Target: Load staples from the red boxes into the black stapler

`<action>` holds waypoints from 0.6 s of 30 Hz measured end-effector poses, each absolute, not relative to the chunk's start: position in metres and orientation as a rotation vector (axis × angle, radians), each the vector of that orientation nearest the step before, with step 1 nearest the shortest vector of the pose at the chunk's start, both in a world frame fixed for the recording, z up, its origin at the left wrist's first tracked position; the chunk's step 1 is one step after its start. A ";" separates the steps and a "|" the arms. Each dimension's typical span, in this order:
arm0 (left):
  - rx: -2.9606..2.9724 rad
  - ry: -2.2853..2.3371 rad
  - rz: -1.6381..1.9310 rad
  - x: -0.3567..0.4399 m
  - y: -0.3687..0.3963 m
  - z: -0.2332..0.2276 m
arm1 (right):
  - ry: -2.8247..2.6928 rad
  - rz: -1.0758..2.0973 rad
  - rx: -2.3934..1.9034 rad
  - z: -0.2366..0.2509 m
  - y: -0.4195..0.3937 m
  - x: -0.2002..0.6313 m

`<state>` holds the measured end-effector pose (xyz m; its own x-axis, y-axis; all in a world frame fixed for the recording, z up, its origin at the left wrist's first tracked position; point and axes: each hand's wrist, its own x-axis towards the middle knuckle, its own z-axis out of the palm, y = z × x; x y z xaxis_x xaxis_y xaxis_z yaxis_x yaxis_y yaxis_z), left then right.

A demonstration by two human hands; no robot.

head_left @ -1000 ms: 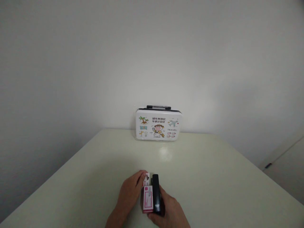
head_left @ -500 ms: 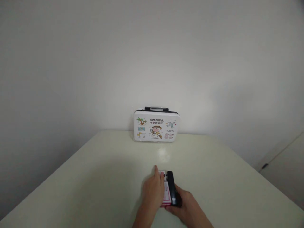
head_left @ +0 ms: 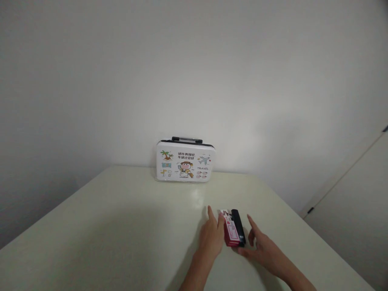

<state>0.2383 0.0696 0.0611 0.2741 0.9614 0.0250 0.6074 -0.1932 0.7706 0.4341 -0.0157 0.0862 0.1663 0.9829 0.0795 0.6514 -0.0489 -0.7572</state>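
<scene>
Lying on the cream table (head_left: 121, 226): red-and-white box (head_left: 230, 233) touching black stapler (head_left: 239, 231); left hand (head_left: 212, 237) against the box, fingers loosely spread; right hand (head_left: 260, 248) beside the stapler, fingers apart; illustrated tin case (head_left: 184, 165) by the wall

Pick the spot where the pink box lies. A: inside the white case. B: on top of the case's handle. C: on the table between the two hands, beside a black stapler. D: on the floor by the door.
C: the pink box lies on the table against the black stapler, with the left hand and right hand on either side.
</scene>
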 end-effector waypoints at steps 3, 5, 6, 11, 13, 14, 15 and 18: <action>1.918 1.408 0.785 0.173 0.053 0.053 | -1.456 0.385 -1.828 0.087 -0.024 0.402; 1.974 1.429 0.852 0.122 0.042 0.045 | -1.502 0.422 -1.765 0.080 -0.026 0.358; 2.051 1.489 0.893 0.096 0.038 0.040 | -1.561 0.465 -1.698 0.073 -0.026 0.333; 2.353 1.803 0.736 0.003 0.021 0.009 | -1.940 0.446 -1.561 0.030 -0.017 0.238; 2.480 1.823 0.640 -0.011 0.017 -0.001 | -2.044 0.355 -1.669 0.020 -0.014 0.227; 2.528 1.838 0.605 -0.013 0.015 -0.004 | -2.078 0.313 -1.710 0.018 -0.013 0.226; 2.563 1.859 0.580 -0.014 0.014 -0.006 | -2.103 0.274 -1.736 0.018 -0.013 0.226; 2.607 1.906 0.553 -0.010 0.011 -0.005 | -2.151 0.192 -1.753 0.020 -0.015 0.231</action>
<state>-0.0102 0.0111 -0.0045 0.2696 0.8988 0.3457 0.9442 -0.3173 0.0883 0.2308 -0.0149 0.0200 -0.1667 0.9678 0.1884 0.9193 0.2217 -0.3252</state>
